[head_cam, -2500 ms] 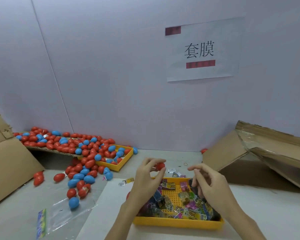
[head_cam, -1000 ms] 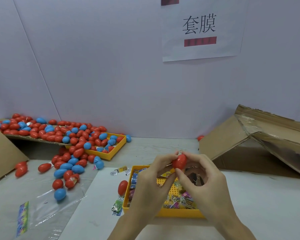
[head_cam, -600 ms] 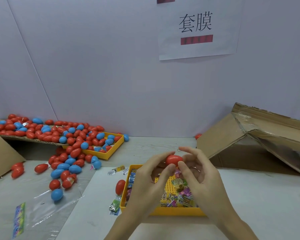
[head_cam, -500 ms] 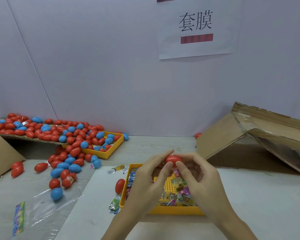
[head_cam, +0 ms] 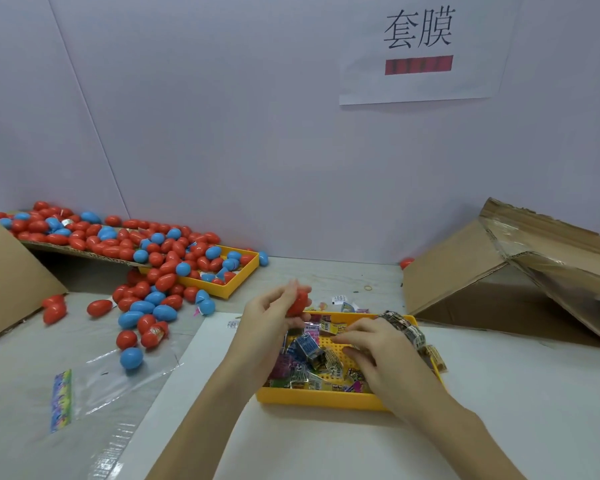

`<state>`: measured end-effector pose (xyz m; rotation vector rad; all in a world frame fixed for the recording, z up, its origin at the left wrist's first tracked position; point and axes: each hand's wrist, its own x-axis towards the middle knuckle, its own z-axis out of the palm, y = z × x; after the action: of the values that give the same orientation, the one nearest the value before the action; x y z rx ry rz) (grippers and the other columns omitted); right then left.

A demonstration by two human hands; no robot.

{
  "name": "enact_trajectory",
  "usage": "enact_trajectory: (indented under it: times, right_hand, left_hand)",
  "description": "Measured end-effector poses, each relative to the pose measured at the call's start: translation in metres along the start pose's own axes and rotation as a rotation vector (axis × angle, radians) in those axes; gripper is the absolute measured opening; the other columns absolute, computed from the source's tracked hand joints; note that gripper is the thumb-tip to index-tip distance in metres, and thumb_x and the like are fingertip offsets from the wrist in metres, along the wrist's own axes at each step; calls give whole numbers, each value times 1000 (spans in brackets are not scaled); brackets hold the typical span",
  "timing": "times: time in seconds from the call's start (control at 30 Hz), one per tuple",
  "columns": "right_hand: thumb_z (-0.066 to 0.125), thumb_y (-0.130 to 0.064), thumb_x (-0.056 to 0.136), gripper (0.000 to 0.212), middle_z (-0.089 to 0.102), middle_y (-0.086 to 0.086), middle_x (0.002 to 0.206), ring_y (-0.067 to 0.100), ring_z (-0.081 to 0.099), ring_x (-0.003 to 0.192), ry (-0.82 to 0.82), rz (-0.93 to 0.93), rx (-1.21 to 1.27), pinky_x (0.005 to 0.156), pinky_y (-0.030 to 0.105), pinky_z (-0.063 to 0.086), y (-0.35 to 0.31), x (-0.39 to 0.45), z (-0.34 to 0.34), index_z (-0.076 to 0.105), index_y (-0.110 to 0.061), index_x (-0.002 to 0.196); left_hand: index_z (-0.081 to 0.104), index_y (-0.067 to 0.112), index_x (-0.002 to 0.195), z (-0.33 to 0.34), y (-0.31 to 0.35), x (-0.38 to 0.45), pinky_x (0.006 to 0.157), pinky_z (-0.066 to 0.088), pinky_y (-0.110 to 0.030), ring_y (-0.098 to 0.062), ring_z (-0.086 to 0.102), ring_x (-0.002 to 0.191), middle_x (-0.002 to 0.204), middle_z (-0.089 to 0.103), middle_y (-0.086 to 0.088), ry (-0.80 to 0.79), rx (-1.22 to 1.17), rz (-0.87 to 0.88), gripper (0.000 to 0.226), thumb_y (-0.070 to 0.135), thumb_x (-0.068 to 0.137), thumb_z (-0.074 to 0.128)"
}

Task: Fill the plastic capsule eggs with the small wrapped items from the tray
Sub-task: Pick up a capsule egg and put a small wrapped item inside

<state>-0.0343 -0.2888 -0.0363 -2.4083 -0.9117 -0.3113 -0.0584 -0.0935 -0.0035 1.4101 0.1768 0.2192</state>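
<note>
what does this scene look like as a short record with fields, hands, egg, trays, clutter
left hand: holds a red egg above the near tray's far left corner
right hand: down in the near tray among the wrapped items; grip unclear
far tray: yellow, holds red and blue eggs
egg pile: spills from a cardboard sheet onto the table
right side: cardboard box lying tilted
wall: paper sign

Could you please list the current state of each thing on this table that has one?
Red plastic capsule egg: gripped in the left hand, blurred.
Right hand: down in the near yellow plastic tray, fingers among the small wrapped items.
Far yellow tray: overflowing with eggs.
Brown cardboard box: tipped over.
</note>
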Motion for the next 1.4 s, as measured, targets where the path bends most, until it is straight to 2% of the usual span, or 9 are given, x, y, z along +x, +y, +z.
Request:
enact_trajectory:
  times: [0.13, 0.27, 0.4, 0.5, 0.67, 0.83, 1.1, 1.23, 1.4]
  right_hand:
    - [51, -23, 106, 34, 56, -16, 143, 7, 42, 136, -114, -54, -70, 114, 27, 32, -3, 9, 3, 64, -29, 138]
    - [55, -25, 105, 29, 67, -15, 129, 3, 54, 124, -51, -19, -8, 107, 21, 40, -8, 13, 0, 70, -29, 130]
    - [52, -22, 106, 29, 71, -7, 120, 13, 61, 113, 16, 69, -89, 96, 30, 49, -6, 33, -1, 72, -25, 127]
    - [53, -28, 105, 27, 68, -4, 118, 17, 55, 114, -7, 134, -229, 97, 30, 45, -1, 46, -1, 71, -25, 126]
    - [63, -42, 98, 29, 69, -6, 112, 17, 50, 109, -40, 51, -418, 90, 29, 37, -8, 52, 6, 71, -27, 120]
    - [56, -31, 104, 24, 70, -6, 114, 17, 49, 109, -103, 33, -484, 92, 29, 39, -12, 50, 14, 72, -26, 121]
    - [44, -22, 105, 23, 67, -5, 111, 16, 50, 109, -2, 38, -480, 94, 27, 39, -9, 45, 21, 66, -20, 111]
    - [59, -32, 101, 11, 63, -8, 111, 14, 48, 110, 21, 35, -389, 92, 25, 38, -4, 43, 18, 64, -23, 105]
    - [71, -45, 90, 21, 61, -11, 101, 12, 48, 106, 34, 56, -260, 94, 23, 38, 1, 43, 11, 67, -24, 91]
  left_hand:
    - [76, 30, 112, -4, -2, 0, 65, 54, -12, -10, 74, 85, 97, 77, 6, -56, 51, -9, 27, 32, 85, 79]
    - [73, 19, 116, -3, -2, 1, 69, 56, -19, -13, 72, 76, 99, 75, -8, -32, 9, -9, 21, 22, 96, 69]
    - [64, 14, 119, 2, -1, -1, 62, 56, -22, -17, 68, 69, 91, 76, -13, -22, -85, -7, 20, 23, 104, 54]
    - [61, 13, 121, 1, 0, -1, 62, 57, -25, -20, 67, 68, 90, 75, -16, -4, -87, 11, 23, 25, 107, 47]
    - [62, 9, 121, -3, 2, 0, 61, 57, -24, -20, 67, 67, 84, 73, -14, -23, -91, 15, 25, 24, 108, 45]
    - [62, 8, 120, -1, 4, -2, 58, 56, -23, -19, 67, 65, 80, 75, -12, -63, -72, -1, 24, 22, 107, 47]
    - [61, 11, 120, -1, 2, -1, 61, 58, -25, -20, 70, 67, 87, 76, -13, -79, -33, -11, 23, 24, 107, 47]
    - [60, 12, 120, -3, 1, -1, 66, 61, -27, -26, 74, 75, 95, 78, -14, -104, -39, -34, 24, 26, 108, 44]
    - [61, 15, 120, -4, -2, 1, 69, 62, -27, -30, 76, 83, 98, 78, -11, -102, -28, -35, 23, 28, 107, 48]
